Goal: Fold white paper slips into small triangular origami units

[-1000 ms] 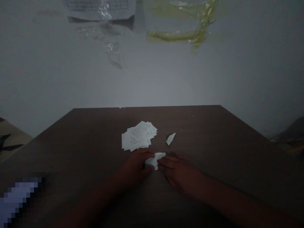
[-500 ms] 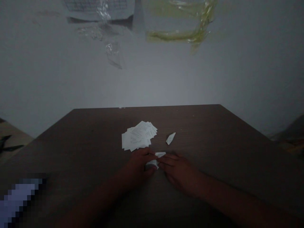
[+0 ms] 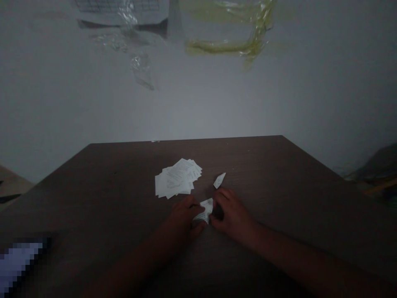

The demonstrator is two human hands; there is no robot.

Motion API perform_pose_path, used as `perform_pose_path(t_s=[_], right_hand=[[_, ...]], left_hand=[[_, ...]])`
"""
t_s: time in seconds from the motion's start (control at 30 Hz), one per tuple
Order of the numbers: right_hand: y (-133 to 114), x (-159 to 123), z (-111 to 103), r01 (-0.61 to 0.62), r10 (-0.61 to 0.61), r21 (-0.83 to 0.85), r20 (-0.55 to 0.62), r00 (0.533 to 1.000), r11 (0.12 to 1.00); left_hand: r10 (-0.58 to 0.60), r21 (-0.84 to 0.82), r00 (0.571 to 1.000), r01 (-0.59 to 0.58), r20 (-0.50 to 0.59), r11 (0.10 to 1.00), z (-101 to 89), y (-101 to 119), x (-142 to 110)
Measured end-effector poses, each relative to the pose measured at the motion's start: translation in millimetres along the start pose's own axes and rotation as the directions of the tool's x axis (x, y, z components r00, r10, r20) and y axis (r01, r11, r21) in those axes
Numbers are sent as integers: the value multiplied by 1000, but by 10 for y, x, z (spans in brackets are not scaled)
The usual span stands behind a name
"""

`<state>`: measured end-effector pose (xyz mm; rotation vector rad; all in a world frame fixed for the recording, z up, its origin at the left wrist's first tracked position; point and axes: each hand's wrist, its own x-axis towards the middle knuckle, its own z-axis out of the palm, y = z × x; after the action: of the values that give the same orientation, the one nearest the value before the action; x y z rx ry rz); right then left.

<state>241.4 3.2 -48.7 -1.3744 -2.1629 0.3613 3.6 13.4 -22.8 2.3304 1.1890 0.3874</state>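
A small piece of printed white paper (image 3: 206, 209), partly folded, lies on the table between my two hands. My left hand (image 3: 186, 215) grips its left side, thumb below and fingers on top. At the right edge of the same paper, my right hand (image 3: 231, 213) has its thumb and curled fingers on the lower and upper corners. Just beyond my right fingertips rests a small folded paper (image 3: 219, 180), narrow and pointed. A loose pile of printed paper sheets (image 3: 178, 178) is spread ahead of my left hand. My fingers cover parts of the paper's edges.
The dark brown wooden table (image 3: 124, 165) reaches to a pale wall (image 3: 217, 99). A blurred-out pixelated object (image 3: 18, 260) is at the lower left. Sheets with clear tape and yellow tape (image 3: 223, 46) are stuck on the wall above.
My right hand's fingers have gone from lying flat over the paper to curling at its right edge. More of the paper's face shows. The view has shifted slightly.
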Motion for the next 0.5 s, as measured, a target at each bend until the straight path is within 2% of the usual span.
perform_pose_path(t_s=[0.17,0.3,0.4,0.5], right_hand=[[101,138,-63,-62,60,-51,-46,997,997],[186,225,-111,-96,91,-91,-55,994,991],[173,184,-104,-65,61,-71,-65,996,995],[110,90,-62,3,-4,-45,-34,999,999]], left_hand=[[-25,3,999,25,30,1000,-13,-10,25],[-24,7,1000,24,-3,1000,-13,-12,29],[-2,-3,999,1,-44,1000,-4,-19,18],[6,-2,999,-6,-40,1000,3,-28,17]])
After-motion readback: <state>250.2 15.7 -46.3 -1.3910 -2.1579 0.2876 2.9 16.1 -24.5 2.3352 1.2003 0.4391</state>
